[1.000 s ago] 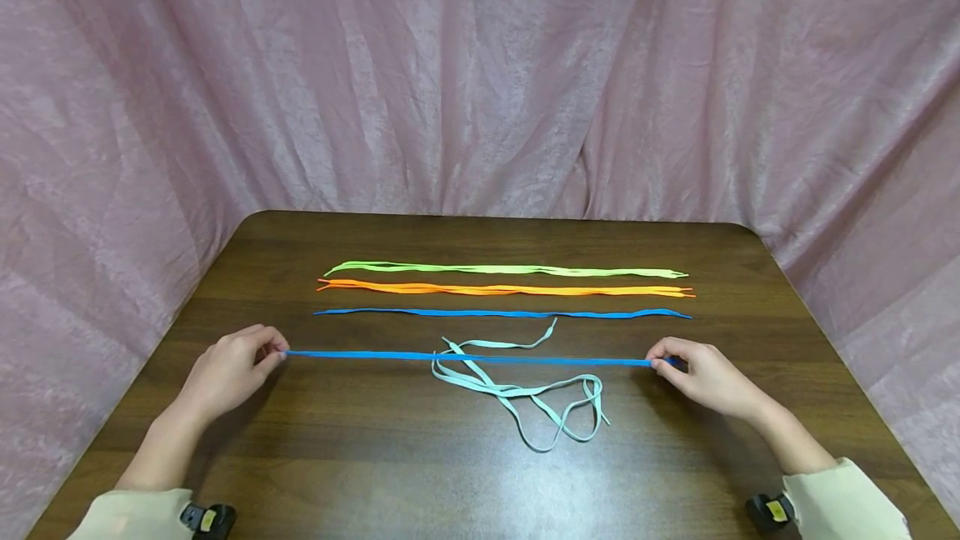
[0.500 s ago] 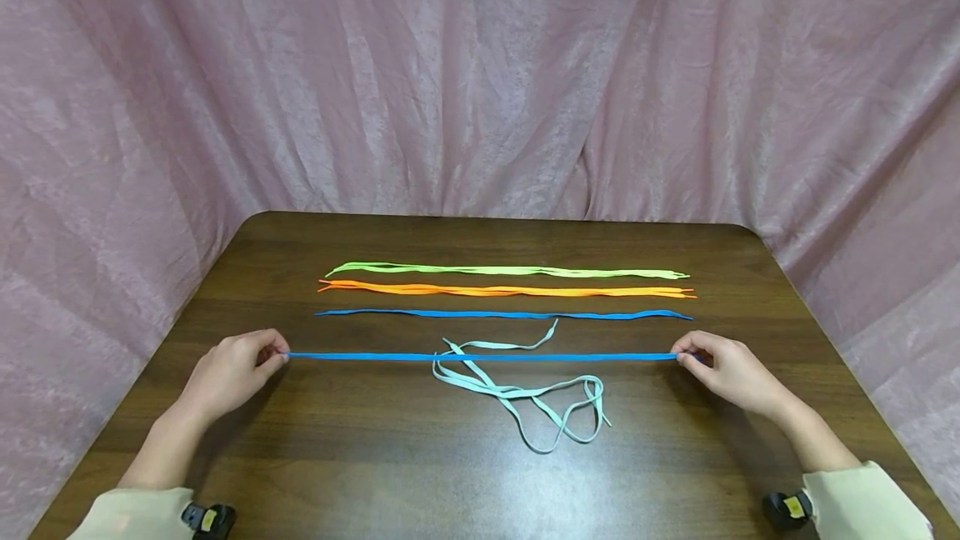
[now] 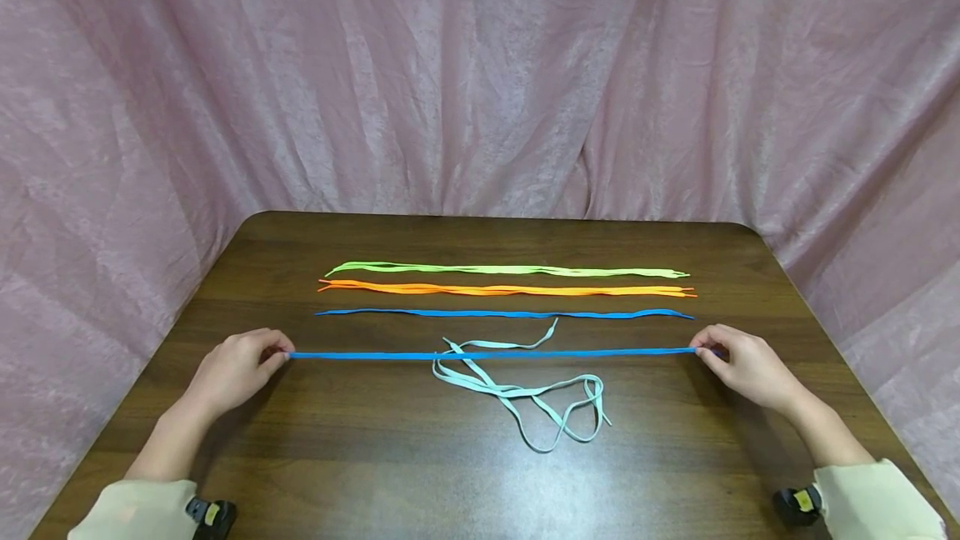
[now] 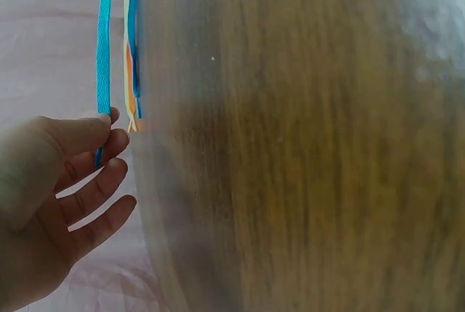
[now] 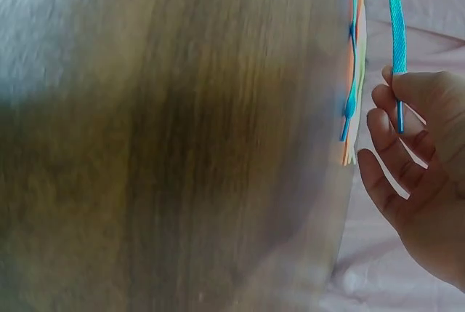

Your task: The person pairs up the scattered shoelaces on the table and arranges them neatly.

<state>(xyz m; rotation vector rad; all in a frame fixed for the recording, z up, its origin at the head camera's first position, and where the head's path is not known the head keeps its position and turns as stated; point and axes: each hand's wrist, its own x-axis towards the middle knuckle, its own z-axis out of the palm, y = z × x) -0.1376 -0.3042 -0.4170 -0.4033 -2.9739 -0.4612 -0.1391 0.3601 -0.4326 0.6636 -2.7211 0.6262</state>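
A blue shoelace [image 3: 495, 354] is stretched straight between the two hands. The left hand [image 3: 236, 369] pinches its left end between thumb and index finger; in the left wrist view a short tip of the blue shoelace [image 4: 104, 50] pokes out below the thumb. At the other end the right hand [image 3: 750, 367] pinches it likewise, and the right wrist view shows the stiff tip hanging under the fingers. Beneath the taut lace lies a loosely looped mint-green shoelace [image 3: 517, 392]. Just behind, a second blue shoelace [image 3: 487, 314] lies straight across the table.
Farther back on the brown wooden table [image 3: 360, 457], orange shoelaces [image 3: 510, 290] and light green shoelaces [image 3: 510, 270] lie in parallel rows. A pink curtain [image 3: 480, 82] hangs behind the table's far edge.
The right hand has moved to the right and slightly away, its grip now out at the lace's end, so a longer span is stretched. The left hand has barely moved.
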